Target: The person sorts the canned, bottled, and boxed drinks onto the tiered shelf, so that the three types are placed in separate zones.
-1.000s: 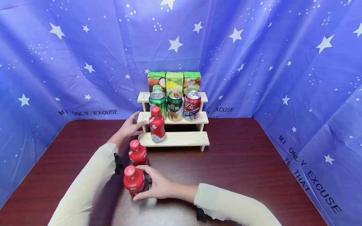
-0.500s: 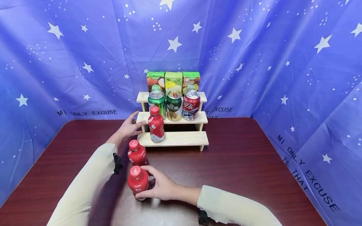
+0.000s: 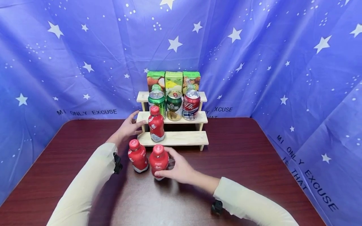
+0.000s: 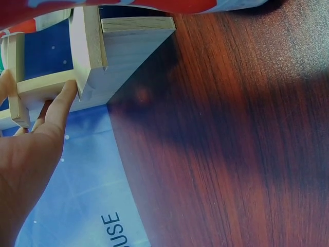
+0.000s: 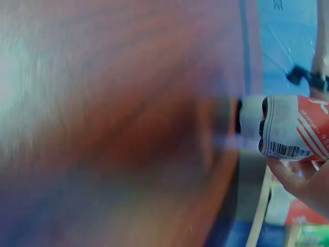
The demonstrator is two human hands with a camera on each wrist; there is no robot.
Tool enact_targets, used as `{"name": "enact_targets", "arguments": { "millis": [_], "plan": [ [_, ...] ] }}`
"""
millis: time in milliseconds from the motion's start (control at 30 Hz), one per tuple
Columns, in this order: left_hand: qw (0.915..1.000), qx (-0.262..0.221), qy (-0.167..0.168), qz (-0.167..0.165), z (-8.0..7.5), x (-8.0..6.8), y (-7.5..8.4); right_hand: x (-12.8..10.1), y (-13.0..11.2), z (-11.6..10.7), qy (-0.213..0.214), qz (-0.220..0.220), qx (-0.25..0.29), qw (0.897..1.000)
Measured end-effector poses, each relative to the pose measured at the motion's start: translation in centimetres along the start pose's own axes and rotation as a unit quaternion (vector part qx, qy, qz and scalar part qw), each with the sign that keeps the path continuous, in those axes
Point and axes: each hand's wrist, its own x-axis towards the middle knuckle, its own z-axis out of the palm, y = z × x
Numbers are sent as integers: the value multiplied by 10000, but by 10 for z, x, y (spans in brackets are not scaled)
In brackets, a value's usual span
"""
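Right hand (image 3: 181, 169) is wrapped round a small red plastic bottle with a red cap (image 3: 158, 161), carrying it just above the dark wooden counter (image 3: 254, 163) towards the three-tier pale wooden rack (image 3: 183, 138). Left hand (image 3: 128, 128), fingers spread, braces the rack's left end. One matching red bottle on the bottom step (image 3: 156, 124) is already shelved; another red bottle beside the carried one (image 3: 137, 156) waits (cans and cartons fill the upper tiers). This looks like mid-carry; next comes lifting onto the bottom step, upright, clear of its neighbour.
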Motion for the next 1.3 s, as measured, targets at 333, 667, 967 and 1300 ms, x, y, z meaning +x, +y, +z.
{"name": "enact_targets", "arguments": {
  "millis": [333,667,967,1300],
  "plan": [
    [10000,34,-20,57,0,0,1,20,-12,-47,821,140,281,9961],
    [10000,3,-30,-26,1,1,2,49,3,-70,1522,215,-43,9881],
    [10000,7,-1,-44,2,0,3,71,13,-71,1767,591,-219,9823],
    [10000,25,15,-26,0,1,-1,81,22,-66,1882,661,51,9799]
  ]
}}
